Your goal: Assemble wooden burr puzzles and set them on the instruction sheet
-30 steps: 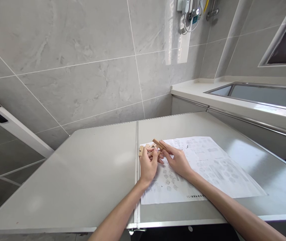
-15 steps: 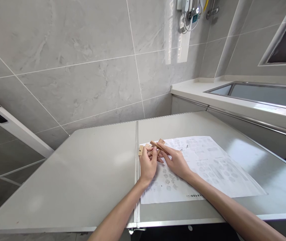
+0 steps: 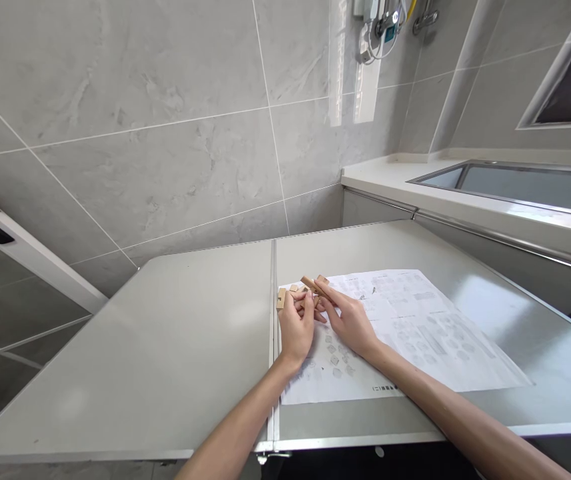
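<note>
Wooden pieces (image 3: 310, 284) part-hidden by left hand (image 3: 297, 331); sheet (image 3: 415, 323) beneath.

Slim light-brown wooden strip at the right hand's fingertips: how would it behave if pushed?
The slim light-brown wooden strip is probably stiff: it sticks out straight from the right hand. Likely light, being so thin. Its sides look flat, so it may slide rather than roll.

Seen from the wearer's head, facing forward and tilted down across a pale table (image 3: 190, 347) to a tiled wall (image 3: 165, 73). Set above and behind left hand (image 3: 297, 331) and right hand (image 3: 353, 323), near enough for both forearms (image 3: 250, 408), wide enough for a sink (image 3: 530, 189) at right.
</note>
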The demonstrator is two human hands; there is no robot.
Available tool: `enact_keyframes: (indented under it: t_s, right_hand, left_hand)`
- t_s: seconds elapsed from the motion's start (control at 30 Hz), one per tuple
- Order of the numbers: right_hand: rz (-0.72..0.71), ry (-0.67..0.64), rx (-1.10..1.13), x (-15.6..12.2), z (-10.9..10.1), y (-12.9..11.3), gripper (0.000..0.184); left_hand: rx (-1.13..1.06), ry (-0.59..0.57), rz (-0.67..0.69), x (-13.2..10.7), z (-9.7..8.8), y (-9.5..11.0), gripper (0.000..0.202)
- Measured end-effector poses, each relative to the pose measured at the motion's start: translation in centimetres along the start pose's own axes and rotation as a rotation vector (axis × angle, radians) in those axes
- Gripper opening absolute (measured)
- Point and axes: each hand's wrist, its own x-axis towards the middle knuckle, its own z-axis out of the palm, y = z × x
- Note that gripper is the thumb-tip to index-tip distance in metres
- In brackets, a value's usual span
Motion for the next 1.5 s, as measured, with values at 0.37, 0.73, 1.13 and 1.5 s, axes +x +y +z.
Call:
enact_keyframes:
  t_s: [0.37,0.73,1.13,1.5]
  right_hand:
    - [0.029,-0.034,0.076,0.1,-0.1,0.5,0.046]
    - [0.107,0.063,0.119,0.6,-0.5,0.3,0.036]
    - [0.389,0.154,0.265,1.0,-0.8,1.9,0.041]
    - [0.305,0.078,0.218,1.0,-0.6,1.6,0.036]
  left_hand:
    - [0.001,-0.015,-0.017,0.1,-0.1,0.1,0.032]
    - [0.047,-0.036,0.009,0.5,-0.4,-0.3,0.029]
    - [0.906,-0.054,0.382,2.5,-2.9,-3.1,0.025]
    - [0.881,-0.056,0.369,2.7,-2.9,-3.9,0.027]
